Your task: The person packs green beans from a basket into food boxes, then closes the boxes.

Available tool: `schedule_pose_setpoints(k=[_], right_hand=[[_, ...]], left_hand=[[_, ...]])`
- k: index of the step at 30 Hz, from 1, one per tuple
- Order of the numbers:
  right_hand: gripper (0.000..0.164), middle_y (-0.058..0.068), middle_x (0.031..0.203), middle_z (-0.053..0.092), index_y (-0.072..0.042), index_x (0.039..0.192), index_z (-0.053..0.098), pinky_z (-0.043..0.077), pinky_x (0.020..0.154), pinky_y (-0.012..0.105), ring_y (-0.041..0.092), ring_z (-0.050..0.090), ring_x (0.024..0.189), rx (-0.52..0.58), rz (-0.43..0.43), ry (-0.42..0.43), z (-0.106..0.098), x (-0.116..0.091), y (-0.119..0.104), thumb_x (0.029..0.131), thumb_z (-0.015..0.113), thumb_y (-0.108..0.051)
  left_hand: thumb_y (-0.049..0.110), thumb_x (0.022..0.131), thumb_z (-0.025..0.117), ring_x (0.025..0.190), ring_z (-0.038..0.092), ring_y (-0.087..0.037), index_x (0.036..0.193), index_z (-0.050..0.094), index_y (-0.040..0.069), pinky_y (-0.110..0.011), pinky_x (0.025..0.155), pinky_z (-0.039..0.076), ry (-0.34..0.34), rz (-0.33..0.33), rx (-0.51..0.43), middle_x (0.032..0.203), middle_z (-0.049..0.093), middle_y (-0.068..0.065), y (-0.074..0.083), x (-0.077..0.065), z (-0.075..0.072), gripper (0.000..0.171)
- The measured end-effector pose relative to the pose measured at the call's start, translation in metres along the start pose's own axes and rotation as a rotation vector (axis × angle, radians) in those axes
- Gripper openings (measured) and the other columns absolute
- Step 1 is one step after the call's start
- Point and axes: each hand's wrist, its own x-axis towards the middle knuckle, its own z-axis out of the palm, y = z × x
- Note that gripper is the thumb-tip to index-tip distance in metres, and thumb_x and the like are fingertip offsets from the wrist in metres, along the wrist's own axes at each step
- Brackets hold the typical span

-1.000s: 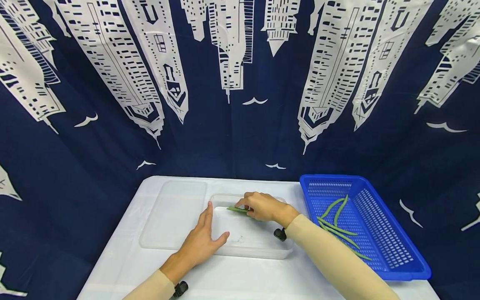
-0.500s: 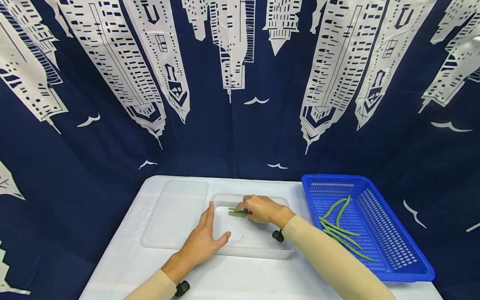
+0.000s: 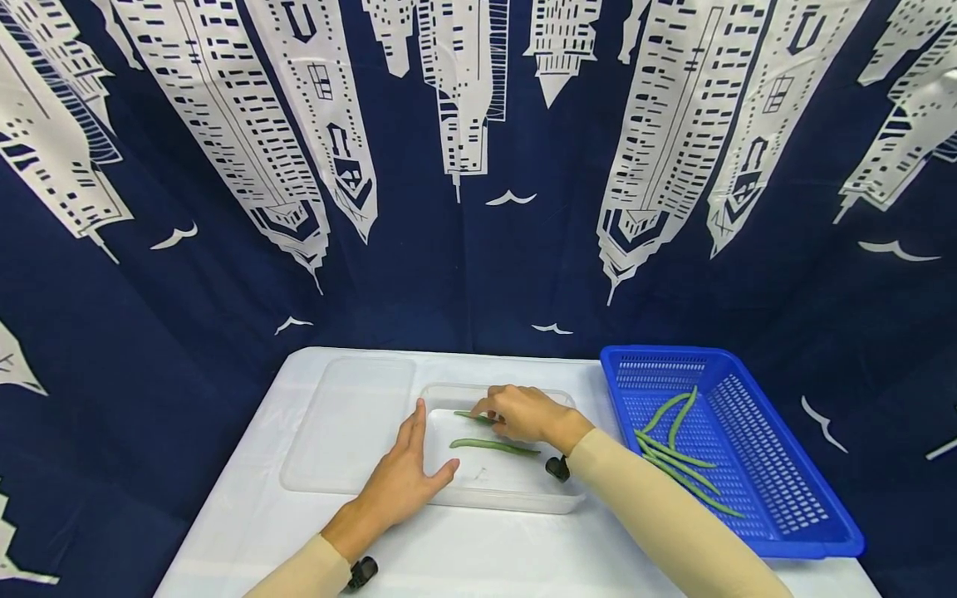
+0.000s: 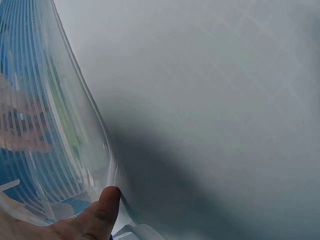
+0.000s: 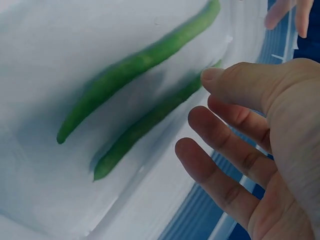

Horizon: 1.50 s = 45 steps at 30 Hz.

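Text: none readable | labels: none readable | brands: none readable | numbers: none readable | signs: none readable | views: head, both wrists

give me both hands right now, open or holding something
Left hand: open, at the container.
Right hand: open, over the container's far green bean.

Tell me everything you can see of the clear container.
A shallow, rectangular, see-through container, plastic by its look, with ribbed-looking walls. It sits flat, open side up, on the white table. Two green beans lie inside. The right hand reaches into it; the left hand is at its left side, thumb apparently touching the edge.
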Motion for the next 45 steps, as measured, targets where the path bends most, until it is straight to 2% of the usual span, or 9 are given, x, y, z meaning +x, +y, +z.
schedule_pose_setpoints(k=[10, 14, 18, 25, 32, 36, 40, 45], right_hand=[[0.042, 0.004, 0.121, 0.081, -0.020, 0.146, 0.083, 0.069, 0.084, 0.041, 0.019, 0.083, 0.105, 0.018, -0.002, 0.046, -0.023, -0.015, -0.001, 0.106, 0.085, -0.009], [0.042, 0.006, 0.126, 0.081, -0.020, 0.148, 0.082, 0.070, 0.085, 0.041, 0.021, 0.084, 0.109, 0.013, 0.003, 0.065, -0.034, -0.027, 0.000, 0.107, 0.085, -0.012], [0.045, 0.007, 0.128, 0.082, -0.020, 0.148, 0.081, 0.071, 0.085, 0.041, 0.022, 0.085, 0.108, -0.012, 0.008, 0.091, -0.047, -0.041, 0.005, 0.105, 0.085, -0.009], [0.045, 0.005, 0.124, 0.082, -0.017, 0.148, 0.082, 0.068, 0.083, 0.035, 0.022, 0.084, 0.107, -0.033, 0.025, 0.175, -0.062, -0.071, 0.027, 0.104, 0.087, -0.010], [0.045, 0.009, 0.127, 0.081, -0.017, 0.148, 0.081, 0.065, 0.077, 0.032, 0.024, 0.081, 0.107, -0.023, 0.105, 0.197, -0.074, -0.097, 0.046, 0.105, 0.086, -0.010], [0.045, 0.008, 0.122, 0.080, -0.014, 0.148, 0.081, 0.066, 0.079, 0.034, 0.025, 0.081, 0.106, -0.010, 0.121, 0.223, -0.081, -0.114, 0.056, 0.104, 0.087, -0.008], [0.046, 0.004, 0.117, 0.078, -0.014, 0.147, 0.082, 0.067, 0.080, 0.035, 0.021, 0.080, 0.103, -0.014, 0.152, 0.248, -0.085, -0.132, 0.070, 0.102, 0.088, -0.007], [0.046, 0.011, 0.128, 0.080, -0.013, 0.149, 0.080, 0.071, 0.087, 0.045, 0.022, 0.081, 0.105, 0.004, 0.216, 0.260, -0.087, -0.153, 0.085, 0.104, 0.088, -0.008]], left_hand=[[0.056, 0.109, 0.077, 0.147, 0.068, -0.055, 0.189, 0.006, 0.009, -0.066, 0.120, 0.059, 0.012, 0.010, -0.008, 0.191, 0.030, -0.022, 0.000, 0.000, -0.002, 0.117], [0.056, 0.109, 0.078, 0.148, 0.067, -0.056, 0.189, 0.006, 0.010, -0.067, 0.121, 0.059, 0.015, 0.006, -0.014, 0.191, 0.031, -0.022, 0.000, 0.000, 0.000, 0.117], [0.058, 0.108, 0.078, 0.151, 0.065, -0.055, 0.189, 0.006, 0.010, -0.067, 0.123, 0.057, 0.016, 0.011, -0.023, 0.190, 0.032, -0.022, -0.001, 0.000, 0.001, 0.118], [0.062, 0.108, 0.076, 0.152, 0.065, -0.053, 0.189, 0.007, 0.010, -0.064, 0.124, 0.057, 0.025, 0.031, -0.037, 0.189, 0.034, -0.022, -0.002, 0.000, 0.002, 0.119], [0.061, 0.108, 0.075, 0.151, 0.066, -0.055, 0.189, 0.005, 0.010, -0.065, 0.123, 0.058, 0.028, 0.021, -0.022, 0.189, 0.033, -0.022, -0.004, 0.000, 0.000, 0.118], [0.062, 0.109, 0.074, 0.154, 0.063, -0.054, 0.189, 0.004, 0.011, -0.065, 0.125, 0.056, 0.021, 0.012, -0.024, 0.191, 0.031, -0.021, -0.004, -0.001, -0.001, 0.118], [0.062, 0.108, 0.074, 0.156, 0.061, -0.054, 0.189, 0.005, 0.010, -0.065, 0.126, 0.056, 0.022, 0.022, -0.031, 0.191, 0.031, -0.022, -0.002, -0.001, -0.002, 0.118], [0.059, 0.109, 0.076, 0.157, 0.060, -0.054, 0.189, 0.006, 0.010, -0.066, 0.126, 0.055, 0.020, 0.021, -0.038, 0.190, 0.032, -0.023, 0.001, -0.002, -0.001, 0.117]])
